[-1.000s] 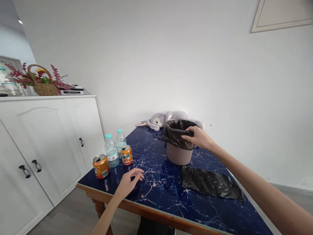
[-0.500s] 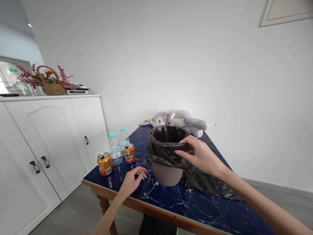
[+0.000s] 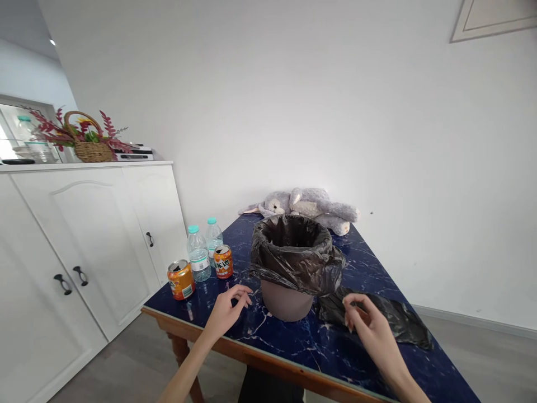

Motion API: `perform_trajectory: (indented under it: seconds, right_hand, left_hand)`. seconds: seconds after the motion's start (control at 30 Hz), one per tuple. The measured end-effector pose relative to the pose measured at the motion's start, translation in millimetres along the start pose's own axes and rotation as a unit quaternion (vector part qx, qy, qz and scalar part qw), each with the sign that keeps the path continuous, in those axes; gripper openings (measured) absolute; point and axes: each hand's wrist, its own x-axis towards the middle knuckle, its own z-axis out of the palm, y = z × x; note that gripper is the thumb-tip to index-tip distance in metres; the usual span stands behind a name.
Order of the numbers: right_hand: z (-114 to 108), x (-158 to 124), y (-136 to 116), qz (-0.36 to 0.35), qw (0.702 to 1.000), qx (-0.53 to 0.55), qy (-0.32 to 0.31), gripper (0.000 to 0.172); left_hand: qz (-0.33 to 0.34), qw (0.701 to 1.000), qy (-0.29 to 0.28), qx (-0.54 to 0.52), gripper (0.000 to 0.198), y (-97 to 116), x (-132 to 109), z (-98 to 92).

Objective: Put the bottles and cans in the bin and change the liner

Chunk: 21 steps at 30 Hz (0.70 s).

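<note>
A brownish-grey trash can [image 3: 287, 303] stands upright on the table, lined with a black trash bag [image 3: 293, 266] folded out over its rim. Its inside bottom is dark and hidden. My left hand [image 3: 229, 307] rests by the table's front edge, left of the can, fingers loosely bent and holding nothing. To the can's right, my right hand [image 3: 368, 322] hovers with curled, parted fingers and nothing in them. Partly behind it lies a flat, spare black bag [image 3: 405, 322]. Left of the can are two orange soda cans [image 3: 181, 280] and two clear water bottles [image 3: 198, 254] with teal caps.
The table [image 3: 289, 352] has a dark blue marbled top and wooden edge. A grey plush rabbit [image 3: 310, 204] lies at its far end against the wall. White cabinets [image 3: 92, 235] stand at left, with a flower basket [image 3: 93, 151] on top.
My right hand has let go of the bag's rim and moved down and right, over the spare bag. The liner now hangs over the can's right side. My left hand stays put.
</note>
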Motion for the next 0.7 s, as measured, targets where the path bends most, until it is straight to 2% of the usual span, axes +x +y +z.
perform_trajectory:
  seconds: [0.07,0.17,0.2,0.27,0.33,0.4,0.43,0.5,0.53,0.6,0.7]
  right_hand:
    - [3,-2,26,0.017,0.998,-0.023,-0.057,0.049]
    - [6,-3,41,0.004,0.99,-0.066,-0.124,0.047]
    - [6,-4,41,-0.002,0.988,-0.075,-0.133,0.045]
    - [7,-6,38,-0.008,0.988,-0.082,-0.133,0.041]
    - [7,-9,34,-0.011,0.989,-0.088,-0.122,0.038]
    - [7,-11,31,-0.013,0.989,-0.093,-0.114,0.036]
    - [7,-11,30,-0.015,0.989,-0.095,-0.113,0.035]
    - [8,-11,30,-0.018,0.988,-0.098,-0.114,0.034]
    - [8,-11,30,-0.02,0.988,-0.099,-0.113,0.034]
    - [9,-10,31,-0.023,0.988,-0.101,-0.112,0.034]
    - [9,-9,32,-0.027,0.988,-0.101,-0.111,0.034]
  left_hand:
    - [0.003,1.0,-0.006,0.017,0.029,4,-2,1.0]
    - [0.017,0.999,-0.014,0.032,0.029,12,-4,-0.8]
    - [0.026,0.998,0.001,0.049,0.029,16,-4,-3.7]
    - [0.06,0.989,0.072,0.112,0.028,29,-2,-14.9]
    - [0.112,0.961,0.166,0.193,0.026,47,6,-33.8]
    - [0.157,0.92,0.24,0.268,0.025,66,23,-59.1]
    - [0.165,0.898,0.27,0.307,0.024,75,35,-73.2]
    - [0.154,0.862,0.293,0.384,0.027,88,65,-101.4]
    - [0.128,0.85,0.283,0.425,0.031,92,81,-114.7]
    - [0.053,0.834,0.222,0.503,0.039,93,113,-137.1]
    - [-0.037,0.825,0.136,0.547,0.048,86,151,-157.4]
